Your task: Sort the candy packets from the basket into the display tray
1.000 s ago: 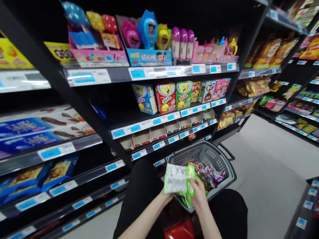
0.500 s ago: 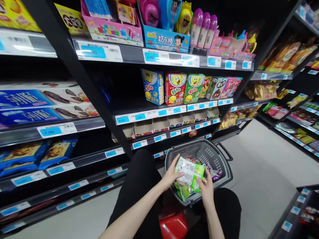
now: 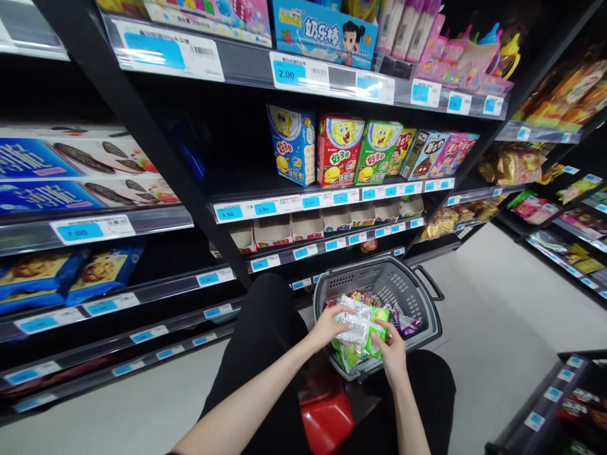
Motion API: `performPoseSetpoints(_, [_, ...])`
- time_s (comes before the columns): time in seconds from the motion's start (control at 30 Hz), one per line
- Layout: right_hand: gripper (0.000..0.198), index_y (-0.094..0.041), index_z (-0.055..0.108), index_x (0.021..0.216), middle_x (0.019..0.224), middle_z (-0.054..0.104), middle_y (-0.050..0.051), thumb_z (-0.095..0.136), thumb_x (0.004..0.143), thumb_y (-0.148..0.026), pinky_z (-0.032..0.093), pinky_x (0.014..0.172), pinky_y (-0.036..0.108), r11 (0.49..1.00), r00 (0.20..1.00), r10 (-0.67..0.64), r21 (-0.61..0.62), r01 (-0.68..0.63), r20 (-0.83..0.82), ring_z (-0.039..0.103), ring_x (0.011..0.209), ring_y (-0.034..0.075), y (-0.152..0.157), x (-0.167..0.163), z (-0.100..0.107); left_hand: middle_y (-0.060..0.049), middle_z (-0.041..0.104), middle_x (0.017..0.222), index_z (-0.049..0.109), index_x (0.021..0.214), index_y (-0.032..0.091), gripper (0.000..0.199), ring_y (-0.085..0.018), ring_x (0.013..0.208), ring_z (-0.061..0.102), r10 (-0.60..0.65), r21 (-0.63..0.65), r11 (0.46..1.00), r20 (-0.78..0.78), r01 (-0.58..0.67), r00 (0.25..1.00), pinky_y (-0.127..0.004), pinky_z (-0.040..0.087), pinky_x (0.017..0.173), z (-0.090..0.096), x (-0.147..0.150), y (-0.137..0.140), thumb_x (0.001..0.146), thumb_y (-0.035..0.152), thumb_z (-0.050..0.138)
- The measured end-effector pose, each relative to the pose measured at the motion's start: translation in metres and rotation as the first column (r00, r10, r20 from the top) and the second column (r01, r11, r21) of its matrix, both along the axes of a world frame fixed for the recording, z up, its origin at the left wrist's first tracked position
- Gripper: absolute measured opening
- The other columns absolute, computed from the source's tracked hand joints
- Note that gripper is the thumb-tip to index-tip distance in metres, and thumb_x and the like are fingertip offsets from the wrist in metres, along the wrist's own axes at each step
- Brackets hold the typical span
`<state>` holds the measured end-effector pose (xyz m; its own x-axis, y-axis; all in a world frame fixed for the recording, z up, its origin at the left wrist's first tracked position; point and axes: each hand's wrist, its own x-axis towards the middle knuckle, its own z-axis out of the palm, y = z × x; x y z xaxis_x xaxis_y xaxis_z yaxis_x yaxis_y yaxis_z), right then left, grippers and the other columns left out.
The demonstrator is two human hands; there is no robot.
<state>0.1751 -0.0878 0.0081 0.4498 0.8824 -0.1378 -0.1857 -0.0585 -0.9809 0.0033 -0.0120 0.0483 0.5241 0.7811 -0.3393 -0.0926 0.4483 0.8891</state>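
Note:
My left hand (image 3: 331, 327) grips the left edge of a green and silver candy bag (image 3: 359, 322), its fingers over the printed back. On the bag's right edge, my right hand (image 3: 389, 346) pinches the green part between thumb and fingers. The bag lies over a grey shopping basket (image 3: 429, 335) between my knees. Beneath it are more green bags (image 3: 349, 357), partly covered. Purple packets (image 3: 408, 322) and other colourful wrappers are deeper in the basket.
Shelves ahead hold cartoon snack boxes (image 3: 340, 151) above open cardboard trays (image 3: 303, 229). Blue biscuit packs (image 3: 102, 273) are on the left shelves. A red object (image 3: 327, 420) is below me, between my legs. Grey floor (image 3: 493, 303) extends right, toward another shelf unit (image 3: 535, 404).
My left hand has shifted its fingers further onto the bag's face. The bag has dropped slightly flatter over the basket. The view has tipped down, so upper shelf goods are partly cut off.

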Motion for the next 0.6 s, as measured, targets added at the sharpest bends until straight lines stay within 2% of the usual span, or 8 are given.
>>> performPoseSetpoints(0.13, [0.038,-0.017,0.065,0.091,0.091,0.068,0.006,0.075,0.058,-0.034,0.049,0.069,0.031,1.000,0.998,-0.024,-0.022,0.023,-0.057,0.062,0.081,0.021,0.000,0.003,-0.004,-0.007,0.060,0.115,0.055,0.120,0.024,0.061,-0.021,0.083,0.064,0.071,0.015,0.997,0.104,-0.072,0.992,-0.030,0.052,0.066,0.002,-0.001,0.002,0.062,0.026,0.074])
performPoseSetpoints(0.2, [0.040,-0.018,0.063,0.095,0.091,0.067,0.005,0.074,0.060,-0.034,0.048,0.068,0.029,0.999,0.996,-0.044,-0.003,0.043,-0.075,0.062,0.080,0.019,-0.001,0.007,-0.005,-0.006,0.059,0.119,0.050,0.125,0.026,0.062,-0.018,0.090,0.062,0.105,-0.007,0.994,0.151,-0.105,0.983,-0.024,0.050,0.071,0.005,-0.003,0.005,0.066,0.026,0.071])
performPoseSetpoints(0.27, [0.045,-0.018,0.059,0.101,0.081,0.066,0.002,0.073,0.061,-0.034,0.048,0.063,0.028,0.999,0.995,-0.046,0.008,0.047,-0.090,0.062,0.072,0.017,-0.002,0.010,-0.004,-0.006,0.067,0.102,0.058,0.117,0.021,0.050,-0.015,0.079,0.063,0.023,-0.068,0.998,0.107,-0.016,0.994,-0.020,0.048,0.063,0.007,-0.007,0.006,0.069,0.030,0.068])
performPoseSetpoints(0.3, [0.048,-0.019,0.057,0.103,0.074,0.064,0.000,0.074,0.061,-0.034,0.047,0.059,0.026,0.999,0.995,-0.042,0.005,0.042,-0.094,0.061,0.066,0.016,-0.003,0.010,-0.003,-0.006,0.069,0.087,0.062,0.109,0.018,0.043,-0.014,0.068,0.063,-0.064,-0.111,0.991,0.072,0.072,0.995,-0.020,0.048,0.057,0.008,-0.009,0.006,0.070,0.032,0.067])
performPoseSetpoints(0.37, [0.052,-0.019,0.054,0.103,0.063,0.060,-0.005,0.076,0.058,-0.033,0.044,0.053,0.024,1.000,0.996,-0.011,-0.021,0.009,-0.094,0.057,0.055,0.013,-0.004,0.008,0.000,-0.005,0.067,0.065,0.067,0.096,0.014,0.035,-0.014,0.051,0.060,-0.271,-0.207,0.939,0.051,0.275,0.961,-0.022,0.047,0.049,0.009,-0.010,0.002,0.069,0.037,0.067])
performPoseSetpoints(0.43, [0.050,-0.019,0.055,0.098,0.058,0.058,-0.007,0.078,0.056,-0.032,0.042,0.050,0.023,0.998,0.997,0.048,-0.039,-0.051,-0.066,0.054,0.050,0.012,-0.005,0.004,0.004,-0.006,0.067,0.063,0.067,0.090,0.013,0.033,-0.015,0.047,0.060,-0.421,-0.265,0.865,0.075,0.425,0.904,-0.026,0.049,0.048,0.007,-0.009,-0.005,0.067,0.037,0.069])
performPoseSetpoints(0.5, [0.045,-0.018,0.057,0.093,0.058,0.060,-0.005,0.079,0.055,-0.030,0.044,0.053,0.025,0.994,0.995,0.100,-0.048,-0.100,-0.006,0.056,0.054,0.013,-0.004,-0.003,0.008,-0.007,0.069,0.067,0.068,0.087,0.014,0.030,-0.017,0.049,0.061,-0.439,-0.274,0.855,0.069,0.440,0.896,-0.029,0.051,0.049,0.004,-0.006,-0.011,0.062,0.030,0.074])
performPoseSetpoints(0.6, [0.042,-0.018,0.060,0.095,0.078,0.068,0.003,0.075,0.059,-0.035,0.047,0.069,0.030,1.000,0.998,0.024,-0.019,-0.023,0.064,0.062,0.077,0.020,-0.002,-0.007,0.010,-0.006,0.069,0.062,0.068,0.081,0.012,0.030,-0.018,0.050,0.062,-0.264,-0.243,0.933,0.040,0.266,0.964,-0.029,0.052,0.050,-0.001,0.001,-0.016,0.053,0.017,0.079])
